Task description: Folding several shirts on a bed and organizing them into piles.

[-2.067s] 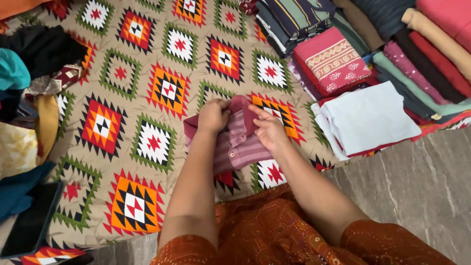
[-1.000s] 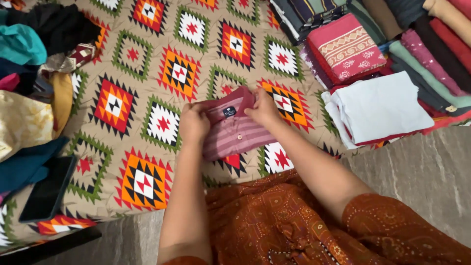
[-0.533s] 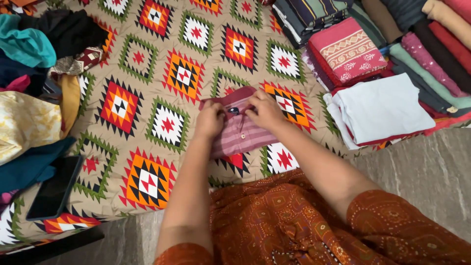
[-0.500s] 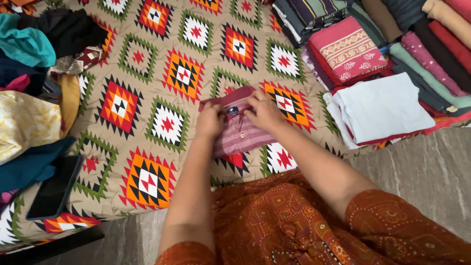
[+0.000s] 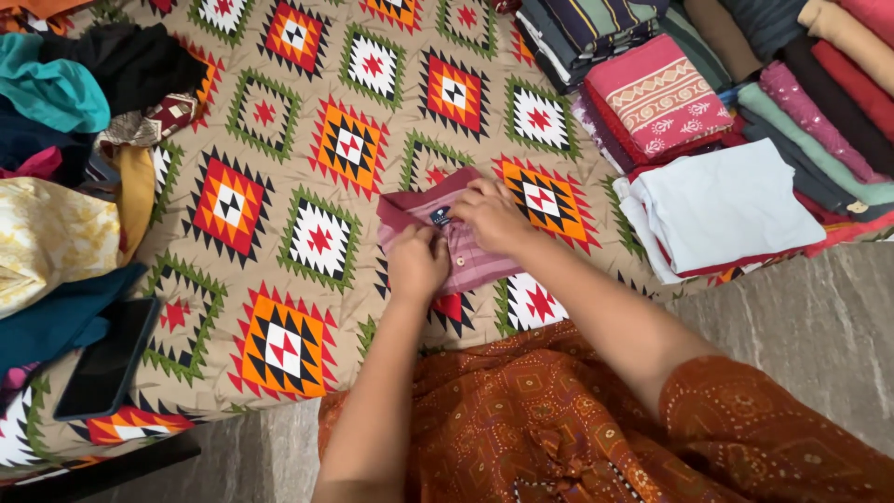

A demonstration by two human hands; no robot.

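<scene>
— Two hands on one folded pink shirt (image 5: 466,256)?

— Yes. It lies on the patterned bedspread (image 5: 279,214), near its front edge. The left hand (image 5: 416,264) presses down on its near left part, fingers curled onto the cloth; the right hand (image 5: 491,216) grips the far right edge by the collar.

— Any label?

— A small dark square tag (image 5: 440,219) sits inside the collar, between the two hands.

— What lies around?

— To the right, well apart, a folded white cloth (image 5: 726,210) tops one stack; behind it, a red printed cloth (image 5: 656,93) on another. More folded clothes fill the far right corner. Loose clothes (image 5: 65,140) heap up at the left, with a dark phone (image 5: 107,359) near them.

— Which way does the shirt point?

— Collar away from the person and slightly left; its long axis runs from there toward the person.
</scene>
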